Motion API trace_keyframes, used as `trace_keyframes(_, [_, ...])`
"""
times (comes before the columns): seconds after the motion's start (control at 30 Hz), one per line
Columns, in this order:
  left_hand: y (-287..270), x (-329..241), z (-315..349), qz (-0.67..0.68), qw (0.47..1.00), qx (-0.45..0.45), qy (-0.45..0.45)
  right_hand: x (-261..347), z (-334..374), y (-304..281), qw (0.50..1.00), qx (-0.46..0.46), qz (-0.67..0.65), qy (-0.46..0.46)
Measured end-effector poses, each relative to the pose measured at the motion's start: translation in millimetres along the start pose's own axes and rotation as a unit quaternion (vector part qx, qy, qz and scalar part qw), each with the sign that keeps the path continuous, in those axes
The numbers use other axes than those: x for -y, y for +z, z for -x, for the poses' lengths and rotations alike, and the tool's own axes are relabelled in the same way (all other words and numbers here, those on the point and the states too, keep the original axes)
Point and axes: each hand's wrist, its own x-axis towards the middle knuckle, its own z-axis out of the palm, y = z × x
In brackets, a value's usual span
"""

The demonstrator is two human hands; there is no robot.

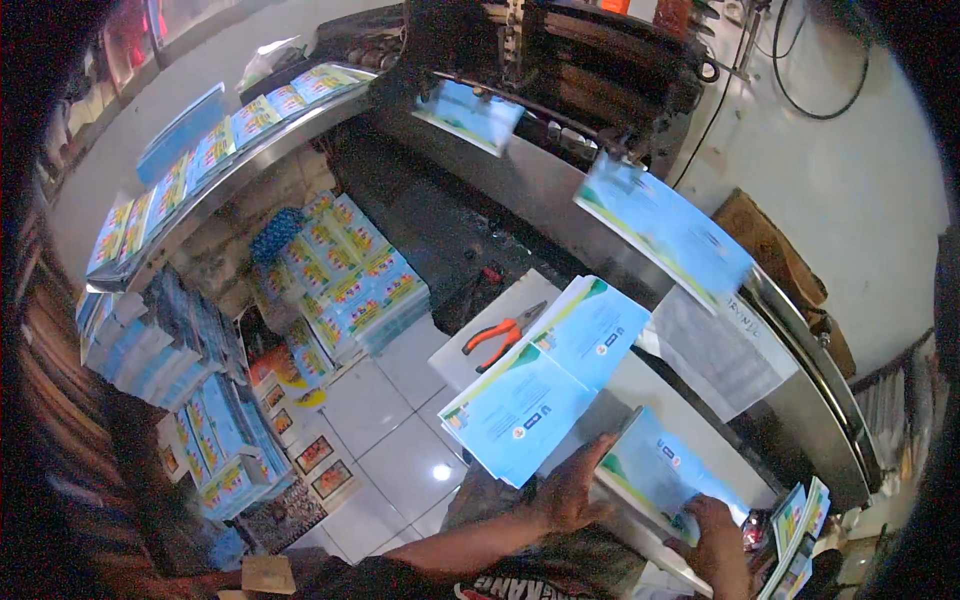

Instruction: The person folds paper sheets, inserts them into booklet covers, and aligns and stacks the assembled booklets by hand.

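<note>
Down at the lower right, a blue-covered stack of printed sheets (pixel 655 462) sits between both hands. Left hand (pixel 572 490) is at its left edge, right hand (pixel 712 528) has fingers over the near edge; can't tell if either grip's actually clamped. Orange-handled pliers (pixel 503 334) lie beyond, beside more blue prints (pixel 545 385).

Head camera: looks from above the orange-handled pliers (pixel 516 324), on their near side
Fisheye view: faces downward, pliers near centre
Range: close
</note>
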Motion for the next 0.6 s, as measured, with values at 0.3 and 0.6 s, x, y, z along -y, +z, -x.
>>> trace_keyframes(0.3, [-5,-8,-7,-0.024,0.999,0.0,0.029,-70,-10,-57,0.979,-0.159,0.019,0.13])
trace_keyframes(0.6, [-14,-23,-12,-0.121,0.992,0.038,0.019,-106,-190,-205,0.821,-0.557,0.027,-0.124])
